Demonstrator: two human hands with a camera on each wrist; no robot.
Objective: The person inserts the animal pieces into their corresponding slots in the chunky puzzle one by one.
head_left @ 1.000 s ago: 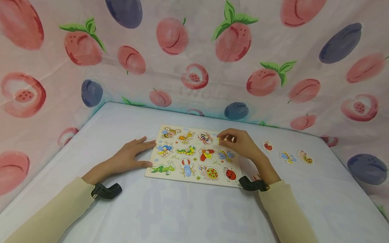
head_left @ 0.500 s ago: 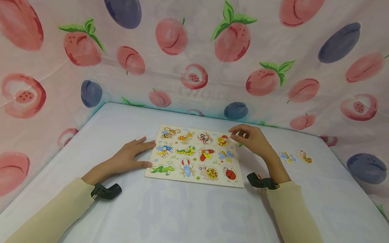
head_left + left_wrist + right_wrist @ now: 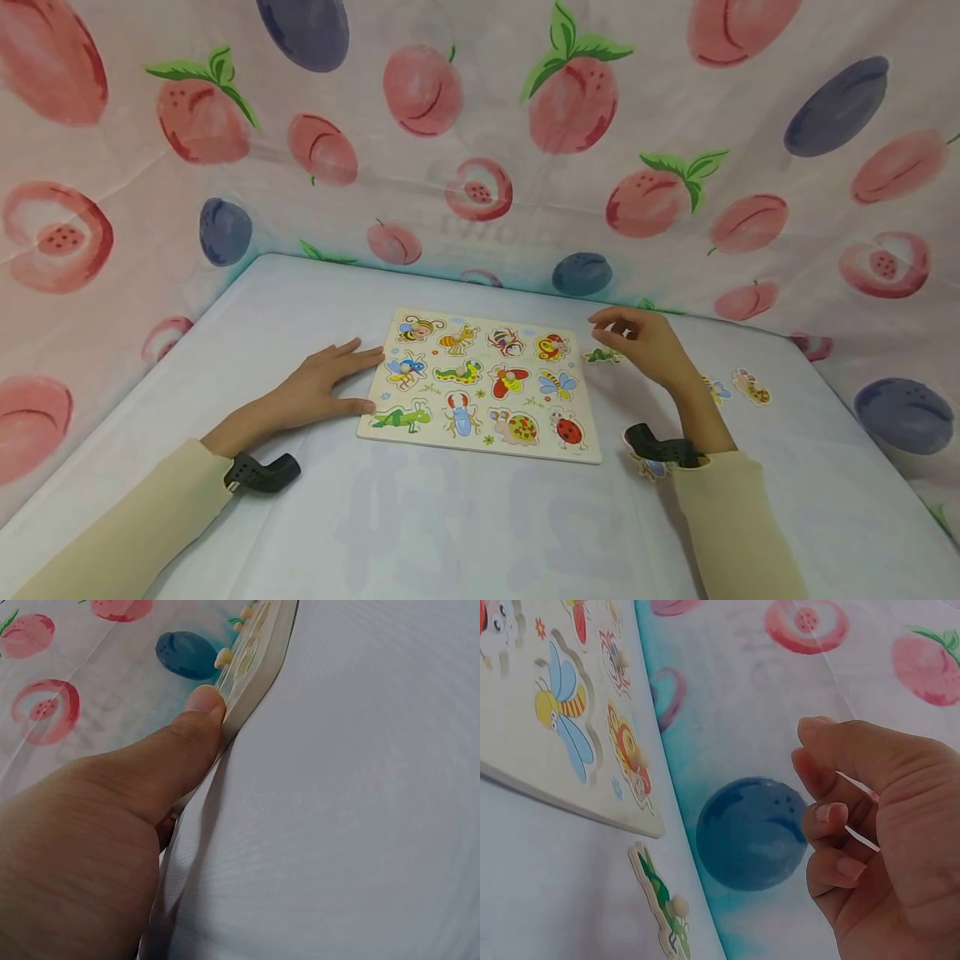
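In the head view a wooden insect puzzle board (image 3: 480, 421) lies on the table. My left hand (image 3: 318, 387) is spread at its left side, and in the left wrist view the thumb (image 3: 180, 739) touches the board's edge. To the right of the board, above the table, hangs my right hand (image 3: 648, 346), fingers loosely curled and holding nothing. Just below its fingertips lies a green grasshopper piece (image 3: 602, 356) with a wooden knob, also plain in the right wrist view. A knobbed red-and-yellow butterfly piece (image 3: 630, 754) sits in the board's far right corner.
On the right of the table lie a snail piece (image 3: 752, 387) and a blue-winged bee piece (image 3: 717, 390), partly behind the right wrist. Another piece (image 3: 651, 467) shows under the right wrist camera (image 3: 663, 446). A fruit-printed cloth (image 3: 480, 125) rises behind the table.
My right hand has moved right, off the board's far right corner, uncovering the butterfly piece and then the grasshopper piece. The left hand has stayed in place.
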